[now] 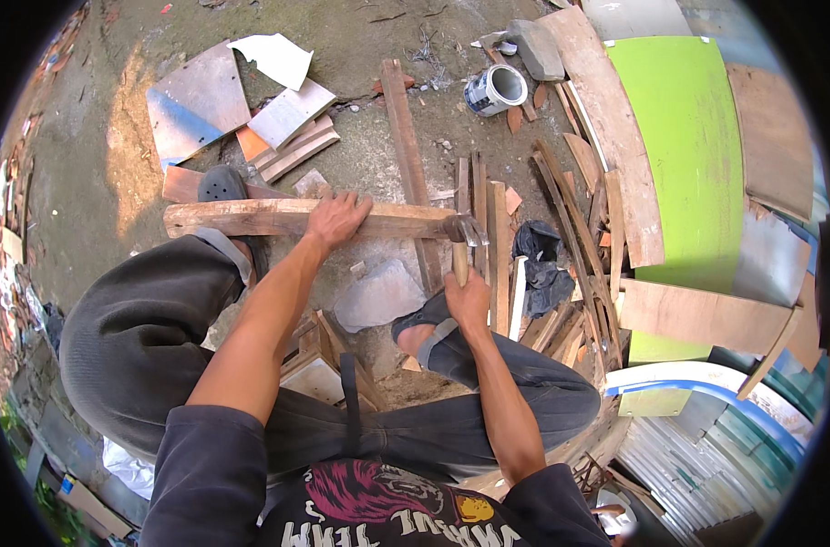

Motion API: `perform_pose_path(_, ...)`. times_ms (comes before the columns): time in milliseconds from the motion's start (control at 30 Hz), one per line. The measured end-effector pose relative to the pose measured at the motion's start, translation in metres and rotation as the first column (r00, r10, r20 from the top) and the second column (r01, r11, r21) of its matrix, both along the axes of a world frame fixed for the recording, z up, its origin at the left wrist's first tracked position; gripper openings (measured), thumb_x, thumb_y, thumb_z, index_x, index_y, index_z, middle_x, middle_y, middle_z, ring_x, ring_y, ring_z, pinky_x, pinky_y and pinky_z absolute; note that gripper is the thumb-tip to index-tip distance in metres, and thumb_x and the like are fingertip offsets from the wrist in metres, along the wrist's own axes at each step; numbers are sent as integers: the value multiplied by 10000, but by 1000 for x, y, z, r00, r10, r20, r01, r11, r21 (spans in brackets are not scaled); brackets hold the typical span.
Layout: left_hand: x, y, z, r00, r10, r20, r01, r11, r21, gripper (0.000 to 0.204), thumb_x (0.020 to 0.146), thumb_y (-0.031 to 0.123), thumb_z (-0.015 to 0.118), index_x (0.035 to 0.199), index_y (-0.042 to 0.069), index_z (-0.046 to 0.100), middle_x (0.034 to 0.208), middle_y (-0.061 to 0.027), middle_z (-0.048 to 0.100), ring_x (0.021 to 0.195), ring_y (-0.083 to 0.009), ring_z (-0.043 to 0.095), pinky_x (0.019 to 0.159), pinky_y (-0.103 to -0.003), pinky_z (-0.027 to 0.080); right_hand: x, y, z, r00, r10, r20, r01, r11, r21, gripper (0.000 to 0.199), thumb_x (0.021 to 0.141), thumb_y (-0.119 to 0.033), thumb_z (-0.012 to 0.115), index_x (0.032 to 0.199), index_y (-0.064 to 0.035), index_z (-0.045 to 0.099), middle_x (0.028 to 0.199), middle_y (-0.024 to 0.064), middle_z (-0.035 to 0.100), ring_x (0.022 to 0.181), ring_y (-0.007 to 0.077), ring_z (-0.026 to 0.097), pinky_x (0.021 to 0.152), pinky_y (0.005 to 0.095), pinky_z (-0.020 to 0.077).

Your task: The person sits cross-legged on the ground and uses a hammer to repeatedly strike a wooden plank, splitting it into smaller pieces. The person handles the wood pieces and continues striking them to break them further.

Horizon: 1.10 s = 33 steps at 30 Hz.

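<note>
A rough wooden plank (251, 219) lies crosswise on the ground in front of my knees. My left hand (335, 219) presses flat on its top, fingers spread. My right hand (468, 299) grips the wooden handle of a claw hammer (463, 233). The hammer's metal head rests at the plank's right end, claw against the wood. My left sandalled foot (221, 185) stands beside the plank's left part; my right foot (424, 333) is planted under the right hand.
Loose wood strips (488, 246) and a long plank (406, 137) lie beyond. An open paint can (495, 89), a grey stone (535, 47), tile pieces (196, 100), a green board (688, 146) and a black bag (542, 264) surround the spot.
</note>
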<state>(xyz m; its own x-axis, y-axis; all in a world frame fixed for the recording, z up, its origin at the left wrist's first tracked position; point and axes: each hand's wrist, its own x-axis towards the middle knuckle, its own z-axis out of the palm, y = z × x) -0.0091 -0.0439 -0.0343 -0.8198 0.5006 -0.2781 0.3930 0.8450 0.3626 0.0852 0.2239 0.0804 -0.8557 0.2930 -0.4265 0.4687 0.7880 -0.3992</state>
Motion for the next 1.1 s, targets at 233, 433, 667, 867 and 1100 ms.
perform_pose_path(233, 4, 3, -21, 983, -5, -184, 3, 1000, -11, 400, 867, 186, 630, 1240, 115, 503, 1041, -106, 606, 1054, -279, 603, 972, -508, 415, 0, 17, -34, 979, 29, 201, -41, 997, 58, 331, 855, -268, 646, 905, 59, 661, 744, 300, 652, 766, 425, 693, 699, 488, 524)
perform_pose_path(433, 12, -4, -17, 991, -16, -135, 11, 999, -37, 395, 872, 168, 622, 1244, 117, 499, 1034, -110, 604, 1049, -285, 606, 990, -502, 399, -10, 12, -4, 1000, 0, 20, -1, 1000, 17, 350, 838, -258, 657, 942, 76, 654, 824, 313, 671, 826, 472, 678, 731, 502, 526)
perform_pose_path(667, 6, 0, -14, 993, -9, -115, 6, 1000, -28, 390, 869, 135, 618, 1234, 116, 479, 1064, -119, 596, 1086, -296, 598, 992, -512, 395, -13, 9, -9, 999, -40, 4, 41, 998, -42, 334, 847, -251, 641, 941, 69, 668, 802, 329, 657, 808, 473, 674, 731, 493, 521)
perform_pose_path(867, 2, 0, -4, 999, -8, -43, 7, 1000, -24, 343, 936, 115, 489, 1279, 103, 497, 1128, -134, 607, 1113, -298, 598, 963, -483, 456, 10, 11, -11, 983, 50, 175, -62, 996, 65, 360, 836, -261, 627, 1014, 48, 673, 898, 346, 661, 914, 490, 657, 860, 526, 505)
perform_pose_path(1100, 6, -5, -11, 994, 12, -107, -14, 1000, -22, 353, 891, 136, 581, 1229, 122, 483, 1073, -120, 588, 1076, -291, 592, 958, -496, 421, -37, -10, 27, 986, 10, -164, -16, 999, -30, 278, 836, -220, 655, 948, 34, 664, 808, 329, 654, 797, 462, 678, 673, 483, 527)
